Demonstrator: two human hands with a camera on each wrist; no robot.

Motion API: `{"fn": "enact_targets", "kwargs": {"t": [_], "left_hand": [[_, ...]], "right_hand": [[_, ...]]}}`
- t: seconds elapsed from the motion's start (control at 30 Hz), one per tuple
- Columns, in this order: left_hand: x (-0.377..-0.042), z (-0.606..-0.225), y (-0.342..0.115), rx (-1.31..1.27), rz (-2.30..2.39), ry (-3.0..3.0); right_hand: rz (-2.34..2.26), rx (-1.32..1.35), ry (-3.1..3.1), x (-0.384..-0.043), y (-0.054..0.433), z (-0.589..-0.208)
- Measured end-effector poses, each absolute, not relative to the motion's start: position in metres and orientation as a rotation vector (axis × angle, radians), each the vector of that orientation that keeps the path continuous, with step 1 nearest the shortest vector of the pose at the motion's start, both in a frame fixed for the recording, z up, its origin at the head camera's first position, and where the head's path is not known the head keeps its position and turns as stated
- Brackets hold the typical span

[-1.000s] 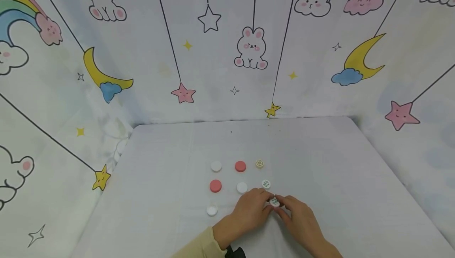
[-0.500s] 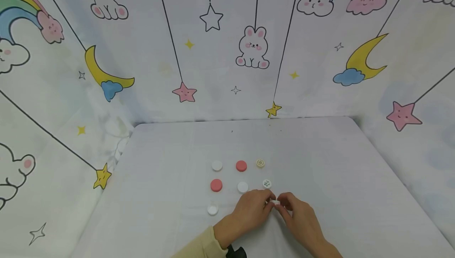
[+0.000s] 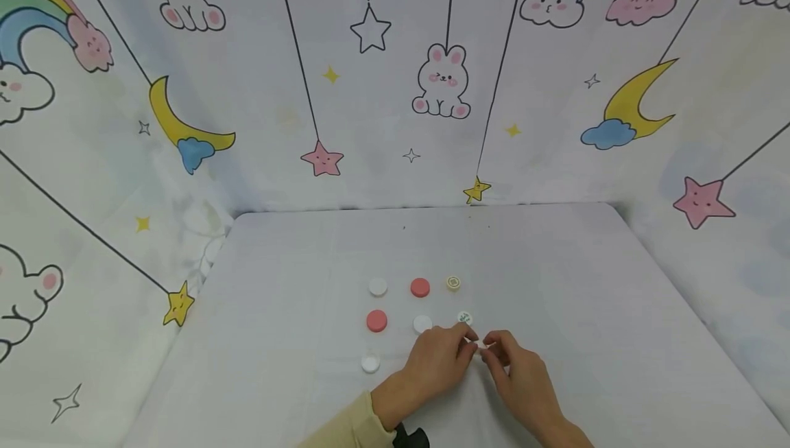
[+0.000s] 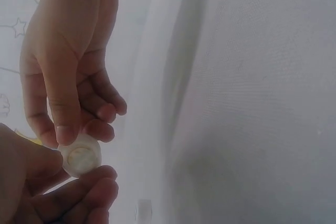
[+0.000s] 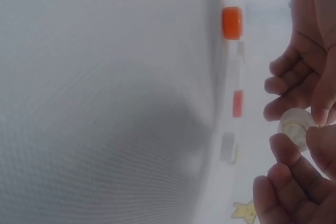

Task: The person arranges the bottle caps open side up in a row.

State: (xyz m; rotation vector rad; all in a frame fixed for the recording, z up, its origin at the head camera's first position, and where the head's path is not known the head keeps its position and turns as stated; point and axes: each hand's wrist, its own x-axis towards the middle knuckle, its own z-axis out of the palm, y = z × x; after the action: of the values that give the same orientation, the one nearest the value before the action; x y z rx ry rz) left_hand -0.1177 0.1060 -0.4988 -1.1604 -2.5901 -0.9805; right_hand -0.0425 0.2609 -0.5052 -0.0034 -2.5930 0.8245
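Observation:
Between both hands is a small round white cap [image 4: 83, 161], its underside with a raised ring facing the wrist cameras. My left hand [image 3: 435, 364] pinches it from the left between thumb and finger. From the right, my right hand [image 3: 527, 383] holds its edge with thumb and index finger, the other fingers loosely bent. Fingers hide most of this cap in the head view. Just beyond the left fingertips lies a white cap with green marks [image 3: 465, 317]. A plain white cap [image 3: 422, 324] shows partly behind the left knuckles.
On the white table [image 3: 278, 283] farther back lie a white cap [image 3: 378, 287], a red cap [image 3: 420, 287] and a cream cap with a ringed top [image 3: 453, 283]. Another red cap [image 3: 376, 321] and a white cap [image 3: 370, 364] lie left of the hands. A printed cloth wall stands behind.
The held cap has tipped from showing its marked face to nearly edge-on and rises slightly between the hands. The fingers have shifted their grip on it. The caps on the table stay put.

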Motion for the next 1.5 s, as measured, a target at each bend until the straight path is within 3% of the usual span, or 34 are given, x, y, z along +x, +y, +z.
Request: {"fn": "enact_targets", "kwargs": {"t": [0.6, 1.5], "left_hand": [[-0.1192, -0.5, 0.103, -1.118, -1.062, -2.627], [-0.1159, -0.4973, 0.1029, -1.238, -0.939, -2.696]], "right_hand": [[0.805, 0.228, -2.473, -0.0447, 0.2641, -0.5107], [0.758, 0.177, -2.497, -0.0449, 0.2642, -0.5153]]}}
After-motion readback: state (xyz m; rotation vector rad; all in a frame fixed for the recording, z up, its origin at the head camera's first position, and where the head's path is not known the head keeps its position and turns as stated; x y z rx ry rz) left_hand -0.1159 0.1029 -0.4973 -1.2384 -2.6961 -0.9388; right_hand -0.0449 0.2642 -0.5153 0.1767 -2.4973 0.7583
